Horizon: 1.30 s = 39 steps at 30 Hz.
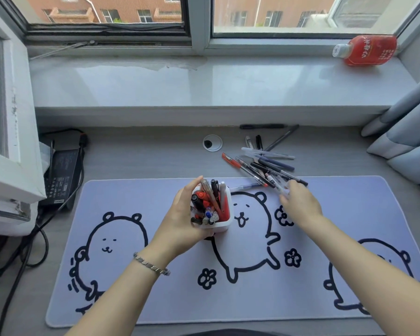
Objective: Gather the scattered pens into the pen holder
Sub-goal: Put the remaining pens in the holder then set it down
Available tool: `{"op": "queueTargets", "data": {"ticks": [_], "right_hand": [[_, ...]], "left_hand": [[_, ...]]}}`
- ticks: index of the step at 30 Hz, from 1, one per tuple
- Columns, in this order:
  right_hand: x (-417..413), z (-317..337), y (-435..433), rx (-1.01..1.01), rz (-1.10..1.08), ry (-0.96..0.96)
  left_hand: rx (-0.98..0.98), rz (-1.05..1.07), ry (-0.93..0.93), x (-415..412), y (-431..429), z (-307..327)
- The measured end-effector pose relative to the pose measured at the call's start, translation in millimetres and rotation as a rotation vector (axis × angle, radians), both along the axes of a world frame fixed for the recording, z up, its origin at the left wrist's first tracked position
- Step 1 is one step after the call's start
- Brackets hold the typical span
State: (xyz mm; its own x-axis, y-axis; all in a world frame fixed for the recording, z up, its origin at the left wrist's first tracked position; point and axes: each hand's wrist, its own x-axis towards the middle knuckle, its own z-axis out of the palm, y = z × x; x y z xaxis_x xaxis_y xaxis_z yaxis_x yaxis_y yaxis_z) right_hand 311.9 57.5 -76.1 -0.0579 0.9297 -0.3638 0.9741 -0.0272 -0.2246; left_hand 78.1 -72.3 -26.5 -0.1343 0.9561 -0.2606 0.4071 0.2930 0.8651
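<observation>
A white square pen holder (224, 227) stands on the lilac desk mat, packed with several pens. My left hand (180, 221) wraps around its left side and grips it. To the right and behind it lies a loose pile of scattered pens (264, 166), black, red, blue and clear. My right hand (301, 202) reaches to the near edge of that pile, its fingertips closing on a clear pen (280, 187). One blue pen (243, 187) lies alone on the mat just behind the holder. A black pen (262, 126) rests by the sill.
The mat (131, 202) with bear drawings covers most of the grey desk. A laptop charger and cables (61, 175) sit at the left. A cable grommet (212, 142) is behind the holder. A red bottle (366, 50) lies on the window sill; curtains (403, 132) hang at right.
</observation>
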Motion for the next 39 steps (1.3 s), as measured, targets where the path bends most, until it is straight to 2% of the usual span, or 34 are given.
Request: {"op": "queueTargets", "data": {"ticks": [3,5,10,13,14,18,21,24,28,31,34,37,39], "right_hand": [[1.0,-1.4,-4.6,0.003,0.029,-0.007],[-3.9,10.0,-7.7,0.03,0.022,0.075],[-18.9,56.2,-26.2,0.0,-0.076,0.608],[-26.3,75.6,-40.2,-0.007,-0.092,0.797],[-28.6,79.5,-44.2,-0.034,-0.097,0.874],[-32.7,83.2,-55.6,-0.038,-0.075,1.027],[-35.6,81.5,-60.6,-0.036,-0.152,1.154],[-42.4,82.0,-63.0,-0.037,-0.307,1.375],[-68.9,83.7,-71.2,0.061,-0.45,1.605],[-101.3,73.1,-83.1,0.131,-0.361,1.553],[-118.9,48.5,-98.5,0.129,-0.182,1.32],[-112.3,32.9,-104.4,0.193,-0.075,1.108],[-102.9,33.2,-98.9,0.286,-0.041,1.083]], "left_hand": [[0.013,-0.001,0.002,0.2,-0.3,-0.5],[0.019,-0.013,0.032,0.1,-2.4,1.2],[0.257,-0.107,0.228,5.0,0.0,7.4],[0.364,-0.185,0.483,6.9,12.7,0.1],[0.389,-0.187,0.514,6.3,16.4,-2.7],[0.436,-0.093,0.363,5.5,21.6,-4.5],[0.504,-0.021,0.304,11.9,22.3,-2.5],[0.512,-0.047,0.347,13.0,24.1,-7.4],[0.423,-0.102,0.414,10.7,24.6,-11.4],[0.329,-0.112,0.258,9.0,23.4,-3.0],[0.297,-0.062,0.057,5.3,15.4,4.5],[0.175,-0.065,0.023,-0.1,1.6,3.4],[0.056,-0.024,-0.011,-4.7,-5.1,2.5]]}}
